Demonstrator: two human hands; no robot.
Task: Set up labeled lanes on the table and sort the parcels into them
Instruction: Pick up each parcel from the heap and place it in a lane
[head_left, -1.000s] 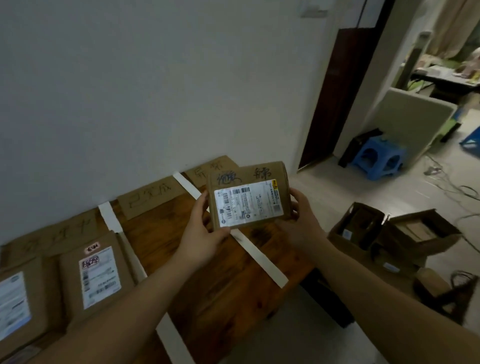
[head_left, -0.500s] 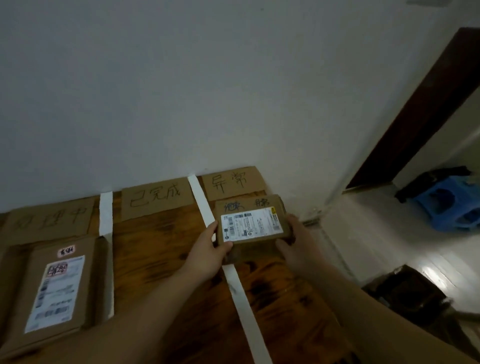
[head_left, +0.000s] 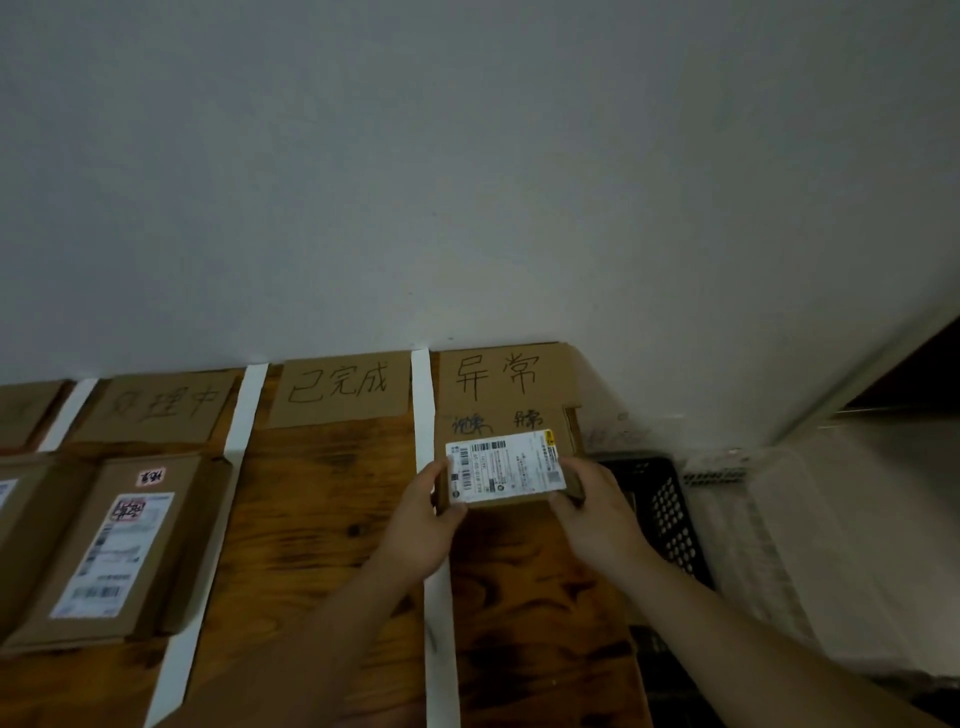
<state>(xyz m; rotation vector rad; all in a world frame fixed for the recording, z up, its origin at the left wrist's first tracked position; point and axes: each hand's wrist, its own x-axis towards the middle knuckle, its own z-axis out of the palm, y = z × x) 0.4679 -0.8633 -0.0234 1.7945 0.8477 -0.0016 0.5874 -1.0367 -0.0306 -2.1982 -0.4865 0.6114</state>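
**Fig.** Placement of a small parcel (head_left: 506, 467) in the rightmost lane of the table (head_left: 332, 525), close to the back right corner. The left hand (head_left: 428, 525) grips the parcel's left end, thumb on the top face. The right hand (head_left: 595, 514) pinches its near right corner, so both hands hold the one box. Whether the box rests on the wood cannot be told. Its far edge meets the near edge of the lane's label card (head_left: 498, 376), and its left end lies just beside the white tape strip (head_left: 422, 395) that bounds the lane.

Likely faults:
- (a) The lane is narrow and the parcel's right end sits near the table's right edge, so a release too far right may tip it into the black crate (head_left: 667, 512) beside that edge.
- (b) Pushed further back, it may ride over the card and hide the writing.
- (c) The left hand crosses the strip and may scuff or lift it on withdrawal.

A larger parcel (head_left: 111, 553) lies in a lane further left.
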